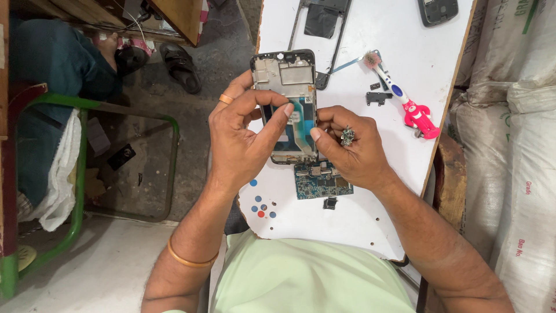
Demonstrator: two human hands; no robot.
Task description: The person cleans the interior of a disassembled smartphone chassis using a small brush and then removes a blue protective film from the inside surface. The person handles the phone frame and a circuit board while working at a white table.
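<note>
An opened phone frame (pixel 288 81), back cover off, is held upright above the white table (pixel 359 220). My left hand (pixel 240 139) grips its left edge, with the thumb and forefinger pressing on the bluish inner panel. My right hand (pixel 350 148) holds the lower right edge, thumb against the panel, a ring on one finger. A blue circuit board (pixel 319 182) lies on the table just under the phone, with a small black part (pixel 330 203) below it.
A pink and white toothbrush (pixel 405 104) lies at the right, next to small black parts (pixel 377 97). An empty phone frame (pixel 318 23) and a dark phone back (pixel 438 10) lie at the far end. Sacks (pixel 515 145) stand at the right, a green chair (pixel 75 174) at the left.
</note>
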